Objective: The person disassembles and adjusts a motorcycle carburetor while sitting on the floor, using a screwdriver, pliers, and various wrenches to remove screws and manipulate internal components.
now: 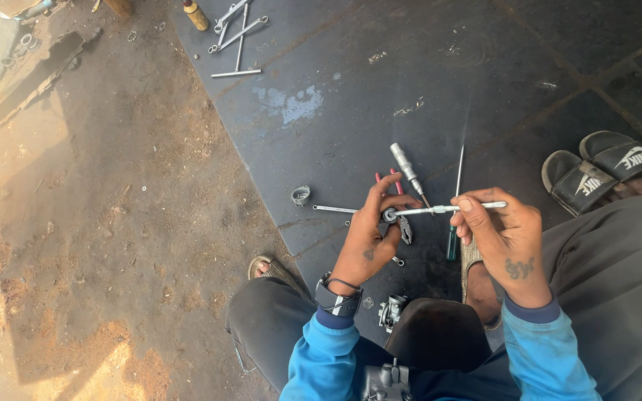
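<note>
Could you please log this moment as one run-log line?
left hand: pinches wrench ring end | right hand: grips wrench shaft | below: pliers, screwdriver on dark mat

Left hand (pixel 369 238) and right hand (pixel 503 234) grip a slim metal wrench (pixel 440 210) between them — tools scattered on the dark mat (pixel 380 96) below.

packages: none | signs: none | labels: white logo mark on black rubber slide sandals (pixel 602 169), floor right | screens: dark wristwatch (pixel 336 298), face unclear

wrench (pixel 440 210) — slim, silvery | level | ring end left
</note>
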